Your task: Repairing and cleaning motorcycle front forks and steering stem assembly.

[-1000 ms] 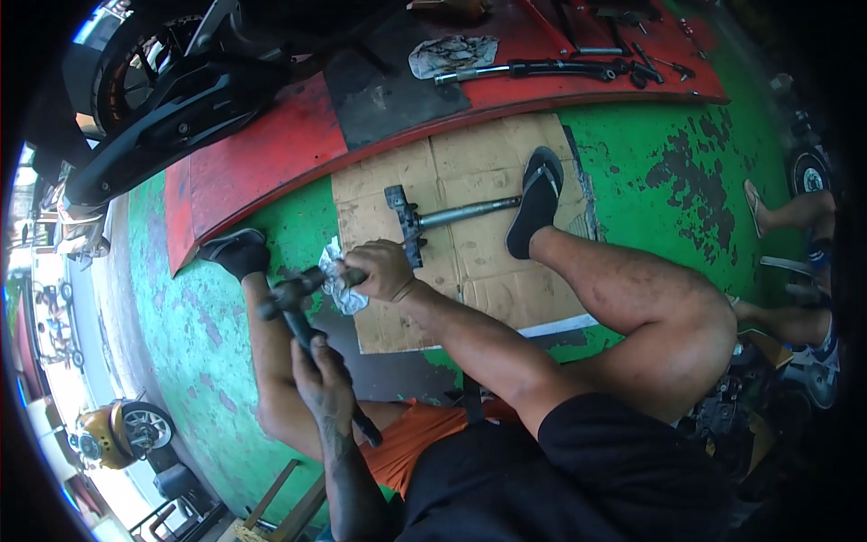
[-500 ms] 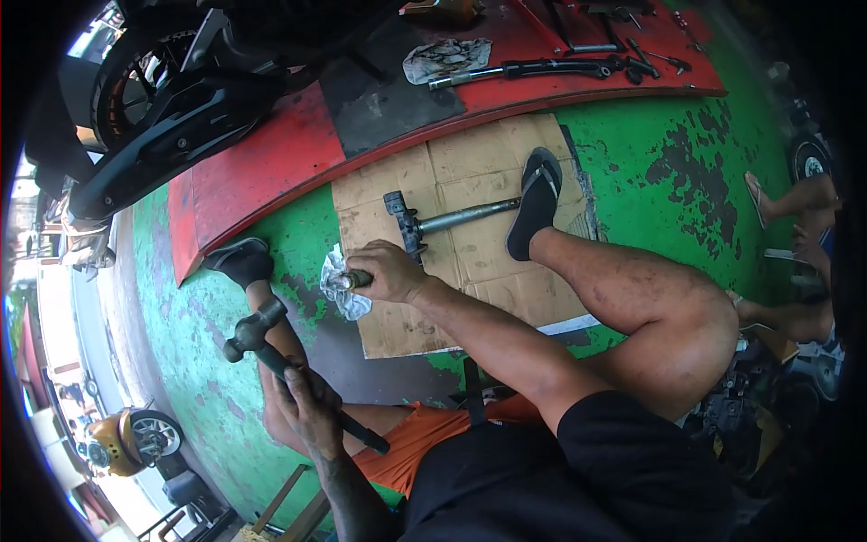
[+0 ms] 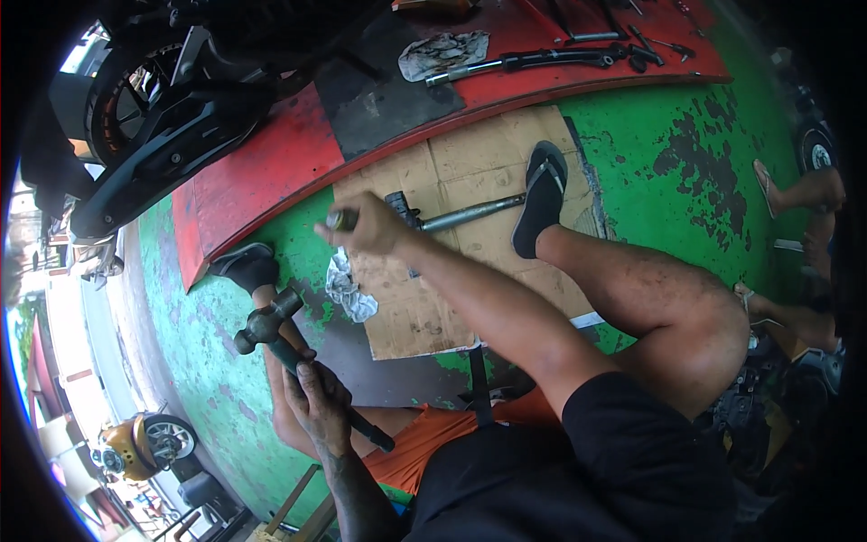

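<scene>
Head view: left hand (image 3: 318, 405) wrapped round a hammer (image 3: 287, 352) mid-handle, seemingly for control; right hand (image 3: 372, 226) closed on a rod (image 3: 341, 219); beyond, a metal stem (image 3: 474, 213) lies on cardboard (image 3: 424, 321), presumably padding, one end at the foot (image 3: 542, 200).

Body obs.: blk short-sleeved T-shirt (image 3: 506, 479), plain where seen; R sleeve (image 3: 623, 434) loose, ends above elbow. Orange shorts (image 3: 406, 443), w/ blk strap (image 3: 480, 388) across front nr waist; legs bare below hem. Feet: R sock (image 3: 542, 217) blk, in dk flip-flop (image 3: 562, 163) w/ grey thong; L sock (image 3: 256, 271) also dk, footwear detail unclear. L forearm (image 3: 352, 483): mottled marks, tattoo vs. grime unclear. L fingers (image 3: 312, 384) & R fingers (image 3: 364, 226) bare
</scene>
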The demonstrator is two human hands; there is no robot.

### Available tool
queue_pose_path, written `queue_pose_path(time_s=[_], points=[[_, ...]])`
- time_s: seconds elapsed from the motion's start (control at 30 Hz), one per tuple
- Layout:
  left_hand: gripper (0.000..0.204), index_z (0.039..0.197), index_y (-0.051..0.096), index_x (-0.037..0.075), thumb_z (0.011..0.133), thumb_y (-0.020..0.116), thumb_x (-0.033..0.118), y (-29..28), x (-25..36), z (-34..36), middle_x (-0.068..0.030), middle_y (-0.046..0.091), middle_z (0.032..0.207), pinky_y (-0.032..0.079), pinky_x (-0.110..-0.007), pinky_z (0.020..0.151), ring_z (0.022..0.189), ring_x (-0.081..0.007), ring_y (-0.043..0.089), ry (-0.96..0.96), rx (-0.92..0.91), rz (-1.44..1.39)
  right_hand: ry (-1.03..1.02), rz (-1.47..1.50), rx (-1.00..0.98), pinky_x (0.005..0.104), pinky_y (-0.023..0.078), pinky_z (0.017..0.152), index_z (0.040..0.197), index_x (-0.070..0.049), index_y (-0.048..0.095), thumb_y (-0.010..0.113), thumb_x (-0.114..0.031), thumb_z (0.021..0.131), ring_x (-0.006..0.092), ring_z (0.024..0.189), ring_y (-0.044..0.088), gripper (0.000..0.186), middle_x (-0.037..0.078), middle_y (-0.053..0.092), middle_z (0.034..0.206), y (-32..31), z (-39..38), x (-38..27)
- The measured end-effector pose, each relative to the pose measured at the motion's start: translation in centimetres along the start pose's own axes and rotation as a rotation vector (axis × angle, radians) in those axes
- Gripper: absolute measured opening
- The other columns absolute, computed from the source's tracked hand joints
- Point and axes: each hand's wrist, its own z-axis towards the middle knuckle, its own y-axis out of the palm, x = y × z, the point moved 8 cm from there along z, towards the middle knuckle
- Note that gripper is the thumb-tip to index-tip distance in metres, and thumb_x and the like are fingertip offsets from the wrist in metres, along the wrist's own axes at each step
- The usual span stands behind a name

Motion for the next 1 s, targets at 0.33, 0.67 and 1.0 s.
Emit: queue_pose_path(time_s=[0.33, 0.67, 1.0], points=[[0.025, 0.115, 0.049, 0.004, 0.105, 0.047, 0.026, -0.3, -1.1, 0.6, 0.0055, 0.037, 0.061, 0.024, -0.018, 0.040, 0.046, -0.0026, 0.033, -0.016, -0.016, 0.019, 0.257, 0.135, -0.049, 0.0279, 0.039, 0.055, 0.065, -0.007, 0.057, 0.073, -0.029, 0.088, 0.0043, 0.058, 0.045, 0.035, -0.006, 0.052, 0.060, -6.0, 5.4, 2.3], [0.023, 0.115, 0.049, 0.004, 0.105, 0.048, 0.026, 0.5, -1.5, 2.5, 0.0056, 0.038, 0.061, 0.024, -0.019, 0.040, 0.045, -0.0028, 0.033, -0.030, -0.019, 0.043, 0.320, 0.182, -0.056, 0.0267, 0.040, 0.057, 0.071, -0.008, 0.059, 0.072, -0.029, 0.089, 0.0048, 0.059, 0.047, 0.031, -0.006, 0.053, 0.062, -5.3, 4.5, 5.1], [0.023, 0.115, 0.050, 0.005, 0.105, 0.047, 0.027, 0.7, -2.3, 3.0, 0.0062, 0.037, 0.060, 0.024, -0.019, 0.040, 0.045, -0.0028, 0.033, -0.051, -0.044, 0.029, 0.293, 0.215, -0.060, 0.0270, 0.040, 0.059, 0.072, -0.008, 0.061, 0.073, -0.027, 0.088, 0.0048, 0.061, 0.049, 0.028, -0.006, 0.053, 0.062, -4.4, 4.8, 5.1]])
